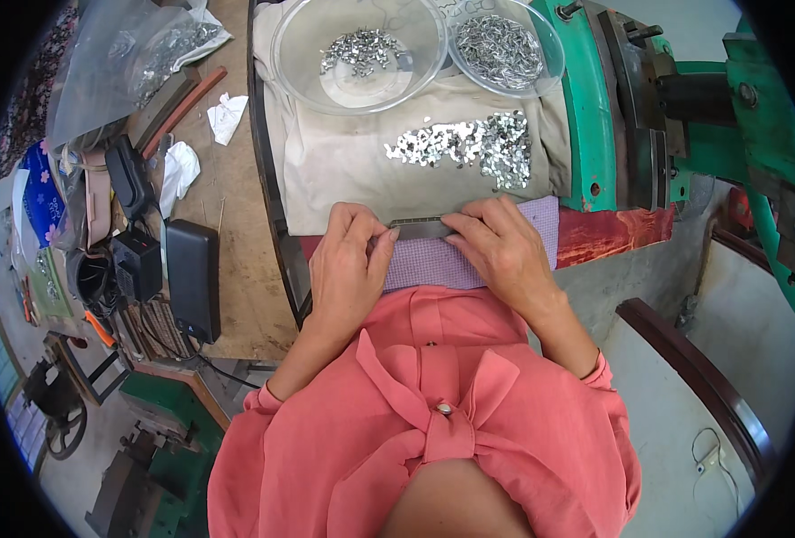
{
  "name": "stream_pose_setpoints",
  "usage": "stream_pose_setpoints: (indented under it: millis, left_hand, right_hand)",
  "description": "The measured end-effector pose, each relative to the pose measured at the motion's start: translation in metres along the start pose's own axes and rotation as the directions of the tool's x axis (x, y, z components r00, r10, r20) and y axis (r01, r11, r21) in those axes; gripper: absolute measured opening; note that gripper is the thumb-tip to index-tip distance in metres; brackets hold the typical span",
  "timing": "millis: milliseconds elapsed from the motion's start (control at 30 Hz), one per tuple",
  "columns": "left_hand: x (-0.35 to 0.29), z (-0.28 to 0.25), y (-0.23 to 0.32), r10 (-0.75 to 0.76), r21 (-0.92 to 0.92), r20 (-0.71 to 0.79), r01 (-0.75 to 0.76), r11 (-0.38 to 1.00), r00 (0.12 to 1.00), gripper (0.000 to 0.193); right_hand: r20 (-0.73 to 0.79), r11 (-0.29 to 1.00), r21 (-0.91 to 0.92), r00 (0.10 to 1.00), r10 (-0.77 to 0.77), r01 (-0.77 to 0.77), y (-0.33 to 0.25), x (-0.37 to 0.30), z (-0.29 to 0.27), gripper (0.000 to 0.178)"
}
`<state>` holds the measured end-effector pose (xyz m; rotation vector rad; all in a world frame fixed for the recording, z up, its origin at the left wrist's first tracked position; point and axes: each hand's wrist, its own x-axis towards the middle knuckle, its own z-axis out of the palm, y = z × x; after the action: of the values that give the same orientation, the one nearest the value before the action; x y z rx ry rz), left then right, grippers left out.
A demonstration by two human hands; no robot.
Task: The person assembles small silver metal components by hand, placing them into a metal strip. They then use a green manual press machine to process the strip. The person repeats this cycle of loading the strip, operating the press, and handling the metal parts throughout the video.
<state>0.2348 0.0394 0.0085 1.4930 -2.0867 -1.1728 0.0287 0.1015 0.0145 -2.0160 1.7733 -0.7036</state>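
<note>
A flat dark metal bar (422, 228) with a row of small notches or pieces along its far edge lies level between my hands. My left hand (347, 253) pinches its left end between thumb and fingers. At the other end, the fingers of my right hand (502, 247) grip the bar. Just beyond it, many small shiny metal pieces (451, 143) are spread on a beige cloth (325, 170). Under the bar is a purple checked cloth (420, 266). What exactly sits along the bar's edge is too small to make out.
Behind the loose pieces stand a large clear tub (281, 67) with metal bits and a smaller clear bowl (556, 67) of thin metal parts. A green machine (592, 134) rises at the right. On the left, a wooden table (245, 260) carries a black case (193, 278).
</note>
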Motion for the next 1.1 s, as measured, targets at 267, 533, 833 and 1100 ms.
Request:
stream_pose_setpoints:
  millis: [267, 533, 833, 1100]
  left_hand:
    - [-0.001, 0.003, -0.003, 0.000, -0.001, 0.018, 0.000, 1.000, 1.000, 0.013]
    - [-0.001, 0.001, -0.002, 0.034, -0.023, 0.032, -0.033, 0.999, 0.999, 0.027]
    - [-0.003, -0.002, -0.016, 0.227, 0.021, 0.073, -0.229, 0.973, 0.971, 0.029]
    - [-0.003, -0.001, -0.005, 0.349, 0.123, 0.065, -0.355, 0.927, 0.935, 0.023]
  right_hand:
    - [-0.106, 0.993, 0.060, 0.988, 0.110, -0.104, 0.004, -0.008, -0.003, 0.030]
    - [-0.197, 0.974, 0.093, 0.955, 0.220, -0.205, 0.010, -0.028, 0.007, 0.030]
    - [-0.196, 0.984, 0.131, 0.970, 0.143, -0.119, 0.015, -0.036, 0.006, 0.024]
    - [-0.221, 0.989, 0.141, 0.972, 0.082, -0.051, 0.027, -0.050, 0.010, 0.023]
